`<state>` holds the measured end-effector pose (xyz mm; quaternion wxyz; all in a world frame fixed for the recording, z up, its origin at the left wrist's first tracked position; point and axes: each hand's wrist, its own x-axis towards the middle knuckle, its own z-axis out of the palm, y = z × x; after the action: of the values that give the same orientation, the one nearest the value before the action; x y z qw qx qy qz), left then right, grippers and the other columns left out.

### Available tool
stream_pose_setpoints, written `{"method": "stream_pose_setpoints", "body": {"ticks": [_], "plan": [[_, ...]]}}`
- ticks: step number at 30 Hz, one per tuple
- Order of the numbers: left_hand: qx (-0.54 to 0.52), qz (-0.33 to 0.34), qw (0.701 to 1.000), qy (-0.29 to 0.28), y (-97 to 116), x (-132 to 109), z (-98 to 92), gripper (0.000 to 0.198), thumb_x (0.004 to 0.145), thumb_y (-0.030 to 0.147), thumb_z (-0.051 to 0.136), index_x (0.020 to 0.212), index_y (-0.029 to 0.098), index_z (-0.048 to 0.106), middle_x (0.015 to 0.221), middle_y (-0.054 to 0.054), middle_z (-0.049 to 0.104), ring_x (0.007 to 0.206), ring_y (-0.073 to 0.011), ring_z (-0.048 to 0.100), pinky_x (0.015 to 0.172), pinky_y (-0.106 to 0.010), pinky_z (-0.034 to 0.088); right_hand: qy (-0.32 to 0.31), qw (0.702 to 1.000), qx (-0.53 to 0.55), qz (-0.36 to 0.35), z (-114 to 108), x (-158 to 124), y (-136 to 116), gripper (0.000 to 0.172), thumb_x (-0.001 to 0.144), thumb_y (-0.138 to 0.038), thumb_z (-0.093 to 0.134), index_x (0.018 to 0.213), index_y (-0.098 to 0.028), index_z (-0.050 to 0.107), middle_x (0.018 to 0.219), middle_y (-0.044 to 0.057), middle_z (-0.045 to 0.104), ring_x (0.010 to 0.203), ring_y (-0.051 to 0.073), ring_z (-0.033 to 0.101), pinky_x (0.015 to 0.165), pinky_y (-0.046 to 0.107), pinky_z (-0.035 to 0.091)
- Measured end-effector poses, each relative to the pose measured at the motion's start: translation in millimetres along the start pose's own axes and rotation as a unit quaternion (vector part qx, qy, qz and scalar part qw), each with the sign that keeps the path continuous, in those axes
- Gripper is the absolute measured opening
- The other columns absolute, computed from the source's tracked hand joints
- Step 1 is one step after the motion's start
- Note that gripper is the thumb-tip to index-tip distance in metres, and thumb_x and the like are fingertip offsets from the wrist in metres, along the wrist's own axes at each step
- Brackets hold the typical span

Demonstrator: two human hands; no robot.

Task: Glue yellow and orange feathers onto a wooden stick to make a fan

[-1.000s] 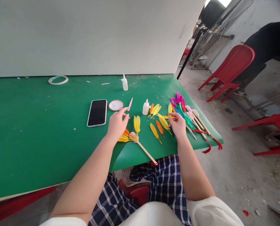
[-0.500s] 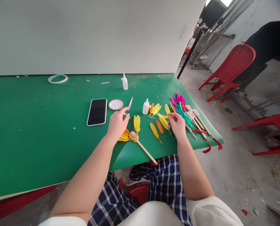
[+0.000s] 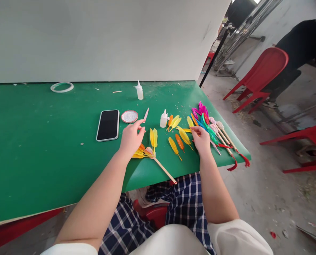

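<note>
My left hand [image 3: 131,139] hovers over the green table with thumb and index finger apart, holding nothing. Its index fingertip is close to a pink pointed stick [image 3: 146,114]. Below and beside that hand lies a stick [image 3: 165,170] with a fan of yellow and orange feathers [image 3: 153,138] at its head, partly covered by the hand. On the right, my right hand [image 3: 201,141] has thumb and fingers pinched at the end of a yellow feather [image 3: 186,130]. Loose yellow feathers [image 3: 175,148] and an orange feather [image 3: 179,142] lie left of it.
A phone [image 3: 108,125], a round dish with a red rim [image 3: 129,116] and two white squeeze bottles [image 3: 163,119] [image 3: 139,90] are on the table [image 3: 54,141]. A tape roll [image 3: 62,87] sits farther back. Feathered sticks with red tassels [image 3: 246,160] lie right. A person stands beyond a red chair [image 3: 269,71].
Both hands keep nearly the same places and poses. The whole view has shifted slightly. The person in the background has moved a little.
</note>
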<state>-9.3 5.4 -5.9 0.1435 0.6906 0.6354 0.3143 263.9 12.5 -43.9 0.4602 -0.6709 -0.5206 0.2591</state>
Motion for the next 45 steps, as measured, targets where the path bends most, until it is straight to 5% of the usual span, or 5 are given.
{"method": "stream_pose_setpoints", "body": {"ticks": [15,26,34,38,45], "plan": [[0.003,0.003,1.0,0.0,-2.1,-0.2,1.3,0.034,0.083,0.025,0.043,0.116,0.022,0.054,0.079,-0.001,0.067,0.082,-0.019,0.058,0.078,-0.03,0.042,0.027,0.991,-0.118,-0.064,-5.2,-3.0,0.6,0.027,0.076,-0.036,0.05,0.081,-0.017,0.069,0.079,0.005,0.062,0.069,0.016,0.054,0.068,0.029,0.042],[-0.003,0.007,1.0,-0.006,-0.3,-1.2,0.5,0.033,0.084,0.025,0.042,0.114,0.023,0.055,0.079,-0.001,0.067,0.082,-0.0194,0.057,0.081,-0.032,0.041,-0.02,0.954,-0.26,-0.15,4.4,-9.3,-1.5,0.032,0.07,-0.046,0.061,0.085,-0.02,0.07,0.096,0.008,0.06,0.094,0.023,0.051,0.086,0.036,0.038],[0.001,0.009,1.0,-0.009,-0.1,-1.3,2.6,0.033,0.083,0.025,0.043,0.114,0.024,0.055,0.078,0.0,0.067,0.081,-0.0191,0.056,0.079,-0.031,0.042,-0.023,0.965,-0.223,-0.134,6.8,-8.5,-1.7,0.025,0.071,-0.042,0.061,0.065,-0.019,0.066,0.081,0.007,0.063,0.086,0.022,0.052,0.083,0.036,0.038],[-0.001,0.005,1.0,-0.011,0.8,-1.1,0.5,0.033,0.083,0.025,0.043,0.114,0.023,0.055,0.08,-0.001,0.067,0.081,-0.0191,0.057,0.079,-0.031,0.042,0.034,0.98,-0.151,-0.124,-3.6,-10.2,-2.7,0.028,0.074,-0.044,0.055,0.068,-0.019,0.066,0.085,0.007,0.064,0.087,0.021,0.054,0.083,0.036,0.039],[-0.006,0.004,1.0,-0.009,-0.2,0.1,-1.9,0.035,0.083,0.025,0.042,0.115,0.022,0.055,0.081,-0.002,0.067,0.08,-0.0189,0.057,0.077,-0.031,0.042,0.191,0.98,-0.061,-0.01,-55.4,-14.9,18.9,0.034,0.074,-0.043,0.053,0.088,-0.014,0.066,0.084,0.009,0.066,0.074,0.019,0.059,0.063,0.03,0.044]]}}
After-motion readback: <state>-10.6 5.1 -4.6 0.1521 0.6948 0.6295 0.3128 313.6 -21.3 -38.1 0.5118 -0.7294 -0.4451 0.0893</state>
